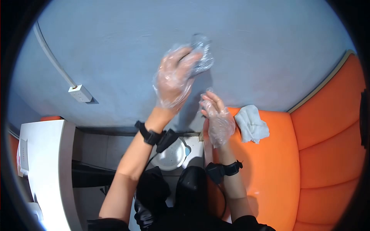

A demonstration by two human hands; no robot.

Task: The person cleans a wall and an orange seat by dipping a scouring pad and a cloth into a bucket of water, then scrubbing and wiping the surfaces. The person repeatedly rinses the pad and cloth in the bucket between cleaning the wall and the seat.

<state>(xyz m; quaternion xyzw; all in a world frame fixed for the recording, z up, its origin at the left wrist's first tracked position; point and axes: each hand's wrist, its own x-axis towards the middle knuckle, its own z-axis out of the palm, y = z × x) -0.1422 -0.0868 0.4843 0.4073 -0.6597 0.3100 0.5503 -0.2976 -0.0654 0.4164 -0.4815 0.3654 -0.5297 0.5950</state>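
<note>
My left hand (175, 75), in a clear plastic glove, is raised in front of the blue-grey wall (127, 50). Its fingers are closed on a shiny grey scouring pad (203, 56), held against or very near the wall; contact is hard to make out. Lower and to the right, my right hand (217, 119) wears the same kind of glove. Nothing shows in its loosely bent fingers, which are somewhat apart. It hovers beside the orange seat (273, 165), close to a folded white cloth (252, 124) lying there.
A white basin (169, 156) stands on the floor below my hands, between the seat and my legs. To the left are a white table (44, 154) and a wall socket (80, 93) with its cable cover. The orange backrest (331, 142) borders the right side.
</note>
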